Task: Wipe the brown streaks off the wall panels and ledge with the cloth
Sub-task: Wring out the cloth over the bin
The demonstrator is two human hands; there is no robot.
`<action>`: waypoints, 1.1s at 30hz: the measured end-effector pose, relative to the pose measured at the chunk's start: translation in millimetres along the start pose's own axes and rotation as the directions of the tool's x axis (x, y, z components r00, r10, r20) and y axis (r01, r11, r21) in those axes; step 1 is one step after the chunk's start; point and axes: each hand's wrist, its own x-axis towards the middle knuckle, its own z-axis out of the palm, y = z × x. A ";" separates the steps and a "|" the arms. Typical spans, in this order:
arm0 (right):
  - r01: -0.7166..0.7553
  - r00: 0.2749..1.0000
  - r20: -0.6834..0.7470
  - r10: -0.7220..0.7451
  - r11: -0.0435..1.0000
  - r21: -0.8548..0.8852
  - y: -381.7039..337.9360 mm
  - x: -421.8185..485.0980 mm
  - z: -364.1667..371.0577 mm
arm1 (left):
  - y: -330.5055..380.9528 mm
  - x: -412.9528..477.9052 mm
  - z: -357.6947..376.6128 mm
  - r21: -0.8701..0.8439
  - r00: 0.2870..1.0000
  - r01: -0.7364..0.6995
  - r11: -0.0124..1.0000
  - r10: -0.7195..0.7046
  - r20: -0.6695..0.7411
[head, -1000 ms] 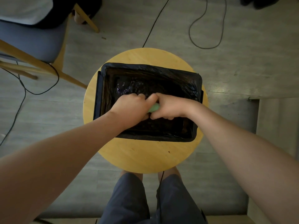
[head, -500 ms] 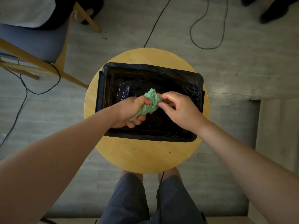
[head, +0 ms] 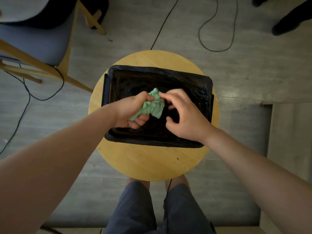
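Note:
A crumpled green cloth (head: 152, 107) is bunched in my left hand (head: 130, 112), which grips it above a tub lined with a black plastic bag (head: 152, 142). My right hand (head: 185, 119) hovers just right of the cloth with its fingers spread and loosely bent. Its index fingertip touches the cloth's top edge. The tub stands on a round wooden stool (head: 152, 162). No wall panel or brown streak shows in this downward view.
A wooden chair with a blue seat (head: 42, 43) stands at the far left, and someone sits on it. Black cables (head: 217, 48) trail over the grey floor. Another person's dark shoes (head: 287, 22) are at the top right. A pale raised surface (head: 290, 132) runs along the right.
Both hands were squeezing the cloth together low in the tub. The cloth has come up in my left hand, and my right hand has loosened from a pinch to spread fingers.

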 end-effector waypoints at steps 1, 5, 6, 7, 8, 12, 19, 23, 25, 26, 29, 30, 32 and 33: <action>0.060 0.998 0.006 -0.060 0.987 -0.149 1.5 0.1 0.0 | 0.3 0.0 -1.1 -0.067 0.999 0.015 0.998 -0.012 0.035; 0.168 0.983 0.120 -0.136 0.936 -0.310 7.1 6.3 3.3 | 1.0 1.3 3.4 -0.215 0.981 0.081 0.973 -0.039 0.190; 0.168 0.981 0.146 -0.129 0.941 -0.294 7.5 8.0 5.5 | 0.4 2.2 6.2 -0.218 0.975 0.108 0.970 -0.061 0.213; 0.161 0.978 0.171 -0.117 0.948 -0.273 7.5 10.3 8.1 | -0.3 3.8 9.0 -0.215 0.969 0.138 0.967 -0.087 0.231; 0.151 0.976 0.189 -0.105 0.956 -0.253 7.9 12.5 10.5 | -1.7 6.3 11.8 -0.206 0.962 0.168 0.964 -0.114 0.250; 0.206 0.970 0.194 -0.145 0.916 -0.345 13.3 21.7 12.7 | -7.4 10.2 16.1 -0.216 0.928 0.210 0.954 -0.125 0.350; 0.301 0.952 0.146 -0.269 0.738 -0.604 14.4 34.1 4.3 | -0.6 -2.4 29.6 0.177 0.972 0.020 0.984 -0.061 0.229; 0.266 0.954 0.292 -0.065 0.630 -0.729 1.0 40.9 -0.7 | 3.5 3.5 38.3 0.688 0.993 -0.058 0.723 0.114 -0.037; 0.202 0.948 0.312 0.070 0.627 -0.753 -5.7 46.4 -3.3 | 4.2 7.6 40.5 0.934 0.952 -0.060 0.353 0.303 -0.053; 0.146 0.944 0.304 0.129 0.663 -0.735 -7.4 49.3 -2.9 | 4.6 8.7 40.4 0.970 0.924 -0.020 0.241 0.375 -0.074; -0.088 0.871 0.364 0.331 0.833 -0.547 -6.8 60.2 -1.6 | 5.9 8.2 39.9 0.978 0.853 0.110 0.178 0.488 -0.185; -0.157 0.820 0.425 0.384 0.864 -0.477 -5.4 63.4 -2.6 | 6.0 7.2 42.0 0.981 0.838 0.138 0.137 0.511 -0.189; -0.288 0.702 0.540 0.466 0.878 -0.383 -1.7 68.0 -4.5 | 5.2 4.7 46.2 0.984 0.827 0.172 0.050 0.535 -0.172; -0.356 0.643 0.581 0.500 0.866 -0.351 -0.6 69.2 -5.1 | 5.5 4.6 46.7 0.983 0.824 0.182 0.013 0.544 -0.160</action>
